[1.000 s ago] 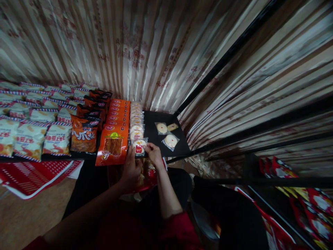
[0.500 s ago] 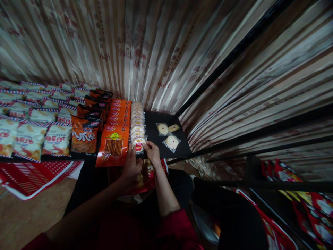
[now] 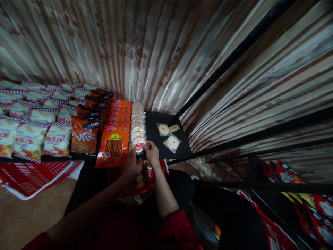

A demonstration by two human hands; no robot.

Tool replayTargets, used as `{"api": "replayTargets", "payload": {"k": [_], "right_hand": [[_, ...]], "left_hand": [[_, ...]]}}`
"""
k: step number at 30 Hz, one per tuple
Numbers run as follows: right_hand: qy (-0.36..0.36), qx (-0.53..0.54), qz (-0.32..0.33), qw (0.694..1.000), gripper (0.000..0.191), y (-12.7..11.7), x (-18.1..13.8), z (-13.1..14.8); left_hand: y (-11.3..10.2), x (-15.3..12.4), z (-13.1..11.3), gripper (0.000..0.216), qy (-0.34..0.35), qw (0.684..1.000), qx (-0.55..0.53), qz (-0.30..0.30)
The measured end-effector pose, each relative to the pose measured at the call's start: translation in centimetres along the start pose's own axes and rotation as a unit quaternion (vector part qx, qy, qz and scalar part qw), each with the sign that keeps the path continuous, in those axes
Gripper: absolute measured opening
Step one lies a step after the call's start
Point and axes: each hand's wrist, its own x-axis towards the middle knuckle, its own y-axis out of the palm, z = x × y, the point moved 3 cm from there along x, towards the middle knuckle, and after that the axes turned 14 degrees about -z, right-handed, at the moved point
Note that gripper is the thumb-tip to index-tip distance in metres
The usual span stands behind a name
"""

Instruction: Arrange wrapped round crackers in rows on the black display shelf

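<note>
At the front of an overlapping row of round, clear-wrapped pastries (image 3: 137, 129) lies a wrapped pastry with a red label (image 3: 138, 146). My left hand (image 3: 132, 165) grips its left edge, thumb on top. From the right, my right hand (image 3: 151, 152) pinches the other edge of that wrapper. Just left of my left hand is a row of orange snack packets (image 3: 113, 147), also overlapped. To the right, two loose wrapped pastries (image 3: 172, 143) and a small yellowish packet (image 3: 174, 128) lie on the black shelf (image 3: 158, 116).
White snack bags (image 3: 30, 142) and orange-black bags (image 3: 83, 135) fill the shelf's left side. Red baskets (image 3: 39, 177) sit below, one between my legs. Black metal bars (image 3: 223, 62) cross on the right before a pleated curtain (image 3: 156, 48). Red packets (image 3: 288, 172) lie at lower right.
Both hands stay on the front pastry with almost no movement. The view has shifted very slightly.
</note>
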Motion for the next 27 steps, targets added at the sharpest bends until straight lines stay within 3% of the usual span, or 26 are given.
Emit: {"api": "replayTargets", "payload": {"k": [11, 20, 27], "right_hand": [[-0.002, -0.034, -0.004, 0.999, 0.023, -0.1, -0.4, 0.7], [-0.010, -0.086, -0.005, 0.996, 0.020, -0.3, -0.6, 1.3], [-0.026, -0.099, -0.012, 0.995, 0.021, -0.3, -0.7, 1.5]], "left_hand": [[0.1, 0.0, 0.4, 0.063, 0.032, 0.999, 0.023, 0.014], [-0.2, -1.0, -0.9, 0.058, 0.170, 0.980, 0.096, 0.039], [-0.1, -0.5, -0.5, 0.055, 0.210, 0.960, 0.175, 0.058]]}}
